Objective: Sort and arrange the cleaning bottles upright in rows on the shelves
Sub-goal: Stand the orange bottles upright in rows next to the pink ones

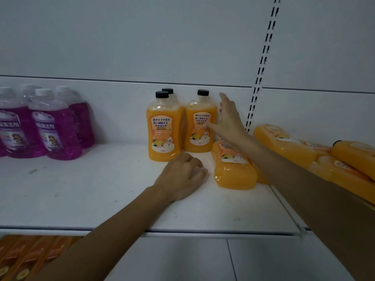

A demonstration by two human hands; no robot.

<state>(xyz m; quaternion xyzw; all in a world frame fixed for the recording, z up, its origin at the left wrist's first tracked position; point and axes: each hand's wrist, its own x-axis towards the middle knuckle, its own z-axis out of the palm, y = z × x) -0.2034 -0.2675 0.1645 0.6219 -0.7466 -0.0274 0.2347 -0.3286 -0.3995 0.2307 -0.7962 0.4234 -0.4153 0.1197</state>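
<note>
Three orange bottles stand near the back panel (121, 114) of the shelf (91, 195): a front bottle (162, 128), a rear bottle (168, 90) mostly hidden behind it, and a third bottle (199, 130) just to their right.

My right hand (227, 120) is spread wide against the third bottle, with the thumb on its label and straight fingers up its right side. It touches the bottle but does not clasp it. My left hand (180, 179) rests on the shelf with loosely curled fingers, holding nothing, just in front of the front bottle.

My guess is that the step is squaring the third bottle into the row.
- Nudge low on the body, not at the cap, so it slides and doesn't tip.
- Line its label up with the front bottle's.
- Leave room behind for a second one.

The fallen bottle (233, 169) lies beside my left hand and looks like the next pick. The heap of bottles (304, 147) further right may roll if it is bumped. The purple bottles (54, 126) stand well apart on the left.
</note>
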